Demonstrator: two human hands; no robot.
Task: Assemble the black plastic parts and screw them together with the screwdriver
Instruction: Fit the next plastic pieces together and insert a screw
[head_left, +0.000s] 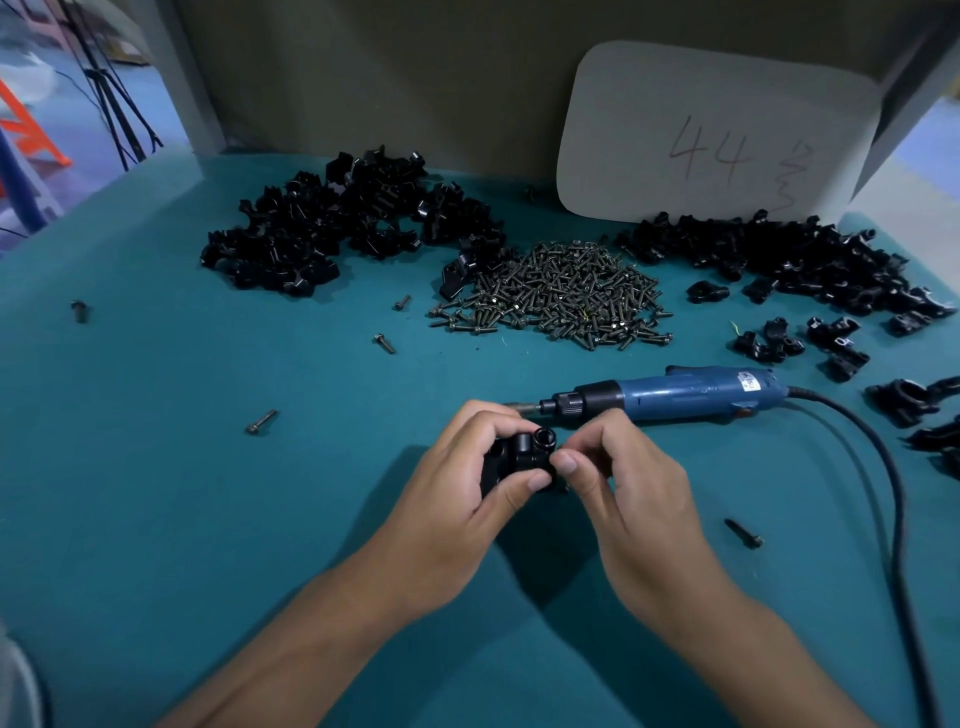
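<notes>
Glossy black plastic parts (519, 460); dull metal screws (561, 296); matt teal cloth table (208, 493); blue plastic screwdriver (675, 392).

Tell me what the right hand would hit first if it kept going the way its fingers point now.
The right hand points left, so it would likely meet the black plastic part gripped by the left hand. Its fingers seem to touch it already, though depth is unclear.
</notes>
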